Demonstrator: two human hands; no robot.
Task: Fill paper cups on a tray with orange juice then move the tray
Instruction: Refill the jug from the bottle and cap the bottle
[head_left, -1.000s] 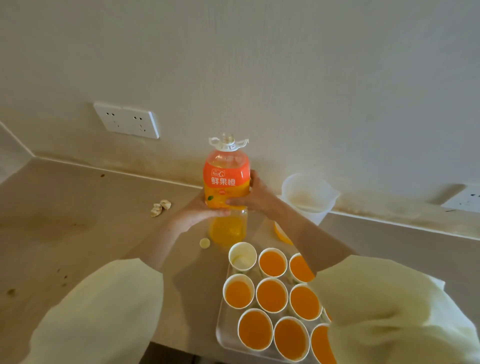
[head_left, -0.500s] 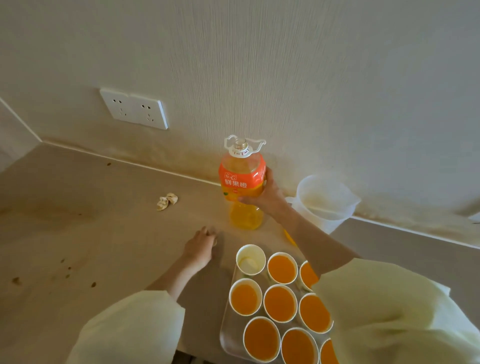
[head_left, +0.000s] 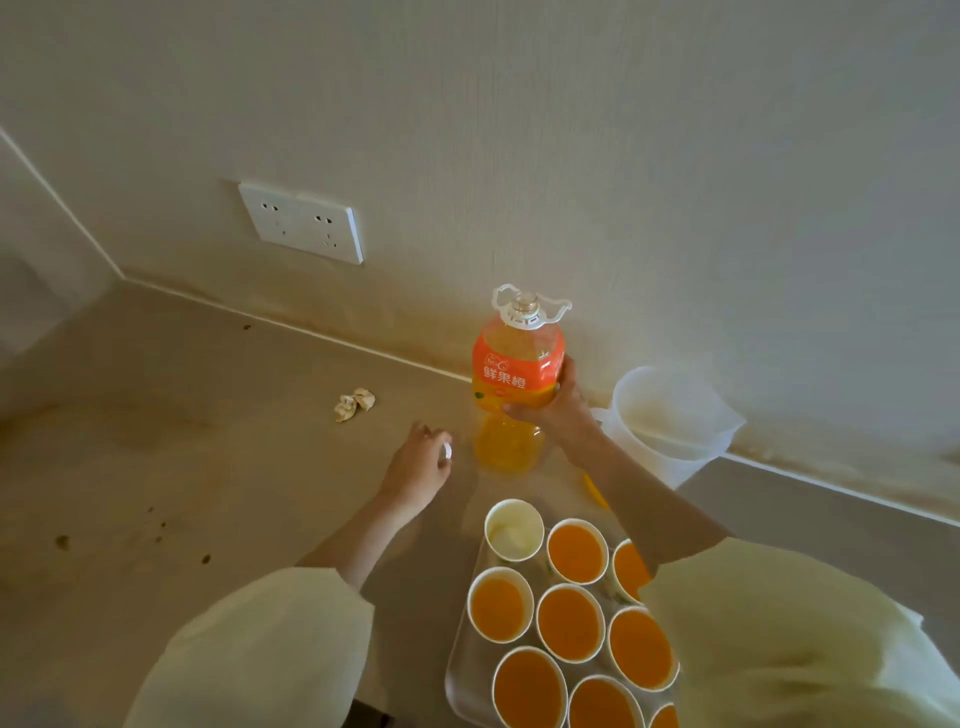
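Observation:
An orange juice bottle with an orange label stands upright and uncapped on the counter near the wall. My right hand grips its middle from the right. Left of the bottle's base, my left hand holds the small white bottle cap in its fingertips just above the counter. In front, a clear tray carries several paper cups filled with juice. The far-left cup is white inside with no juice. My right sleeve hides the tray's right side.
A translucent plastic jug stands right of the bottle against the wall. A crumpled scrap lies on the counter to the left. A double wall socket sits above. Small stains dot the counter at left.
My left hand left the bottle, dropped to the counter and picked up the white cap. My right hand kept hold of the bottle, which was set further back.

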